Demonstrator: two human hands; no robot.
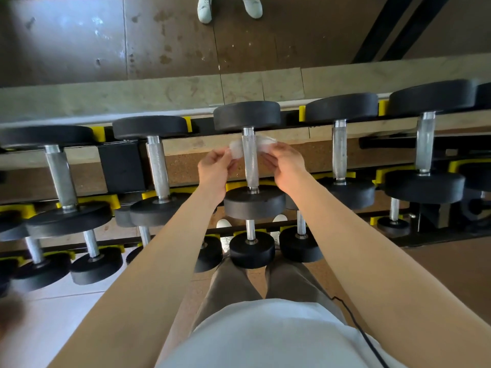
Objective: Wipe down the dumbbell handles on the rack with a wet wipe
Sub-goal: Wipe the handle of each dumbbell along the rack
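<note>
A black dumbbell with a knurled silver handle (250, 158) sits in the middle of the rack's top tier. A white wet wipe (236, 149) passes behind the upper part of that handle. My left hand (215, 167) pinches the wipe's left end and my right hand (285, 164) pinches its right end, one hand on each side of the handle. The stretch of wipe behind the handle is hidden.
Several more black dumbbells rest on yellow cradles (101, 200) along the top tier, with smaller ones (252, 248) on the lower tier near my legs. Another person's white shoes (229, 7) stand on the brown floor beyond the rack. A black cable (356, 322) hangs by my right side.
</note>
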